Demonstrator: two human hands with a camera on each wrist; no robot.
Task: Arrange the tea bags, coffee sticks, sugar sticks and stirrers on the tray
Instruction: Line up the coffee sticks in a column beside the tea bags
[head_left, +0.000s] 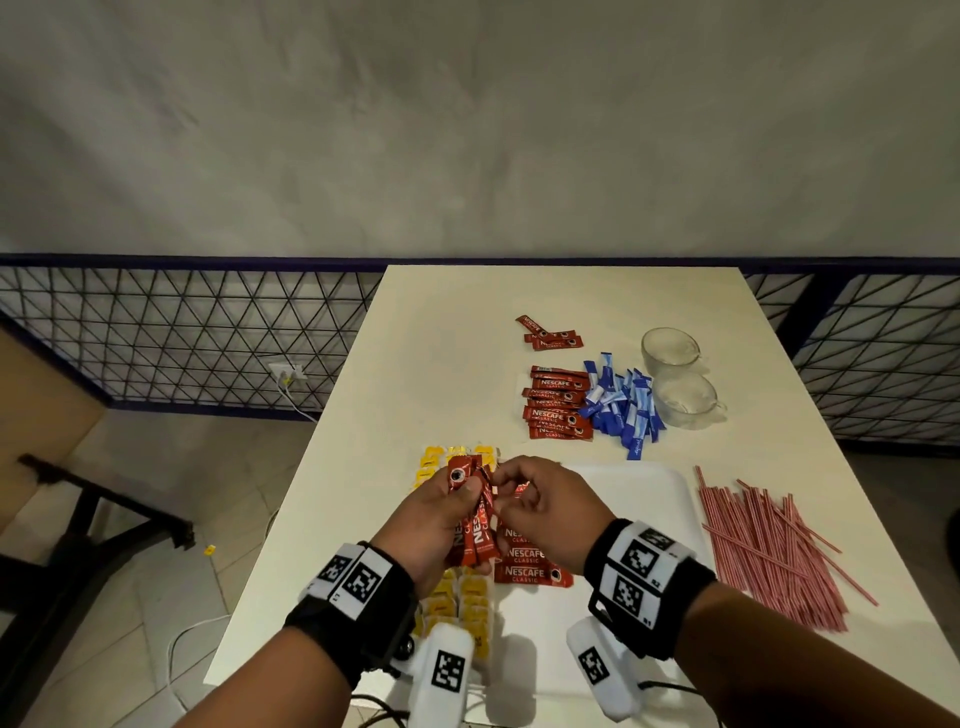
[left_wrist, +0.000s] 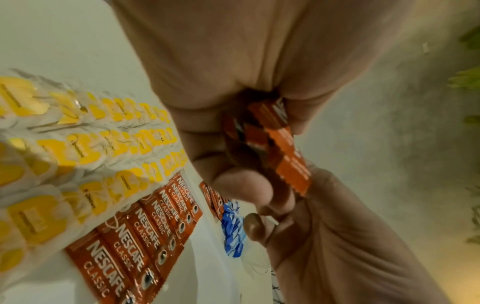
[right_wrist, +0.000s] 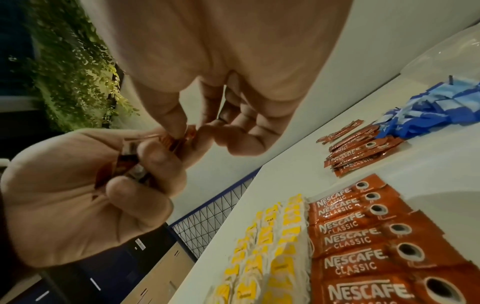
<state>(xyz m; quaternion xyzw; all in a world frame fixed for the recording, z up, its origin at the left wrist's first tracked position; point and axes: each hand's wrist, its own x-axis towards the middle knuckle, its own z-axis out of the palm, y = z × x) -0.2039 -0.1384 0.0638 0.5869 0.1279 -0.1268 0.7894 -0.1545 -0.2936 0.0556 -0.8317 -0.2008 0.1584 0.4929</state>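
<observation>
A: What are the fingers doing?

B: The left hand has its fingers curled round a bunch of coffee sticks, held upright above the tray's near left part. The right hand pinches the top of one stick in that bunch between thumb and forefinger; its other fingers curl loosely and hold nothing.

A: And the tray?

B: White, on the tabletop right under the hands. Yellow tea bags lie in rows along its left side. Just beside them, to the right, a column of coffee sticks lies flat, side by side, logos up. The right wrist view shows that column touching the tea bags. The tray's right part is bare.

A: What lies off the tray?

B: Beyond it, a loose stack of coffee sticks, and two or three more further back. A heap of blue sugar sticks touches that stack on its right. Two glass cups stand just right of the sugar; whether anything is in them I cannot tell. The red-and-white stirrers lie in a fan on the tabletop right of the tray.
</observation>
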